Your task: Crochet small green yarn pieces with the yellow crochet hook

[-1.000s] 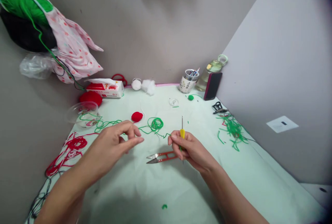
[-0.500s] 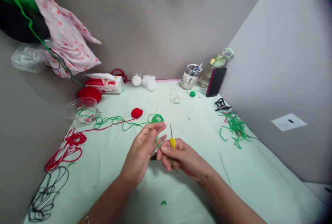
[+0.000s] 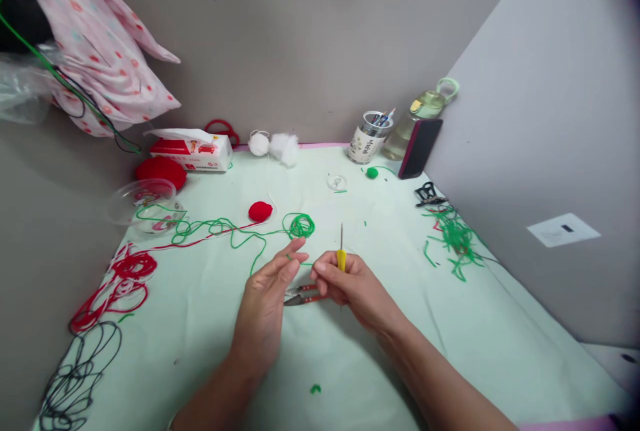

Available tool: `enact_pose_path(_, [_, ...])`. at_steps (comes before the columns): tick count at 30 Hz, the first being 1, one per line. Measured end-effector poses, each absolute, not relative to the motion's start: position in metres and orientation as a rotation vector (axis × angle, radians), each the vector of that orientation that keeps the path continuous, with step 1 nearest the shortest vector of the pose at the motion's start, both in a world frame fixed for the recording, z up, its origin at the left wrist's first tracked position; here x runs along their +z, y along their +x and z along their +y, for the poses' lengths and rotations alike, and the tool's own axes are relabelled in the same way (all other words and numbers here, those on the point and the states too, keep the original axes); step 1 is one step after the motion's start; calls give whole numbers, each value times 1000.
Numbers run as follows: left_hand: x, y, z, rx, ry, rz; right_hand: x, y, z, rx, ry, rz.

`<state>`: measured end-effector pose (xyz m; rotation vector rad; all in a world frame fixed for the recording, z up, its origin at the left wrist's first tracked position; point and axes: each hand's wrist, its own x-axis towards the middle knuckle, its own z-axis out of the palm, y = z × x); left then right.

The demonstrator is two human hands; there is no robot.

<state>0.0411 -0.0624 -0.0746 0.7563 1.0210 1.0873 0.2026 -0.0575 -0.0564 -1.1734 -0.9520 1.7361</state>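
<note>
My right hand (image 3: 345,279) is closed round a crochet hook (image 3: 341,259) with a yellow handle, its metal shaft pointing up. Thumb and forefinger also pinch the end of a strand of green yarn (image 3: 306,264). That strand stretches across to my left hand (image 3: 267,308), where it runs over the fingers, which are curved round it. From behind the left hand the yarn leads back to a loose green coil (image 3: 301,225) on the table. Thread snips (image 3: 302,296) with orange-red handles lie beneath my hands, partly hidden by the right one.
A red yarn ball (image 3: 260,212) lies behind my left hand. Red and white yarn (image 3: 133,268), black cord (image 3: 75,378) and a clear plastic tub (image 3: 150,204) are at the left. Green scraps (image 3: 455,234), a phone (image 3: 421,149) and a pen can (image 3: 370,138) stand or lie right.
My left hand has come in from the left beside my right hand and taken up the green yarn over its fingers. My right hand keeps the crochet hook, and the view has shifted slightly.
</note>
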Motion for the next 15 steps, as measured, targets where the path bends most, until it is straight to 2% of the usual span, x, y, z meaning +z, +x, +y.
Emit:
enact_pose_path(5, [-82,45,-64,1054,517,927,-59,198,-59,1551,-1125,-775])
enact_pose_path(10, [-83,45,-64,981,559,930,-62,196,-60,1659,-913,-722])
enact_pose_path(15, [-82,38,-65,1095,864,1151,-63,199,-56,1670,-1081,-756])
